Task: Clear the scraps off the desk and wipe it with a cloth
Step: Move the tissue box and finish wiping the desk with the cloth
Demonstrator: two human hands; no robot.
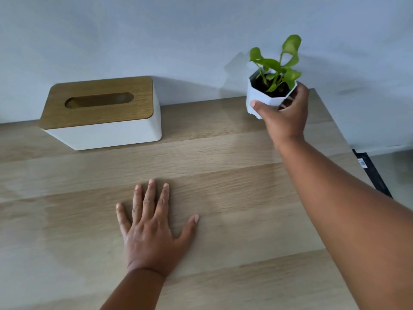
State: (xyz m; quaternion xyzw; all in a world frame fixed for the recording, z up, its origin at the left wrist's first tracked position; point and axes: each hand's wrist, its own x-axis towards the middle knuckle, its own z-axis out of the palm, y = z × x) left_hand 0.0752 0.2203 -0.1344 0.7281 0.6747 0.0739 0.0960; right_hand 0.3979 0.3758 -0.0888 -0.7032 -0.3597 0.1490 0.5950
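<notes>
The wooden desk [223, 153] fills most of the view. My left hand [149, 229] lies flat on it near the middle, palm down with fingers spread, holding nothing. My right hand [285, 113] reaches to the far right corner and grips a small white faceted plant pot [263, 97] with green leaves; the pot looks tilted and slightly off the desk surface. No scraps or cloth show in view.
A white tissue box with a wooden lid [100, 113] stands at the back left against the pale wall. The desk's right edge [348, 153] runs diagonally, with a dark strip [371, 173] and floor beyond it.
</notes>
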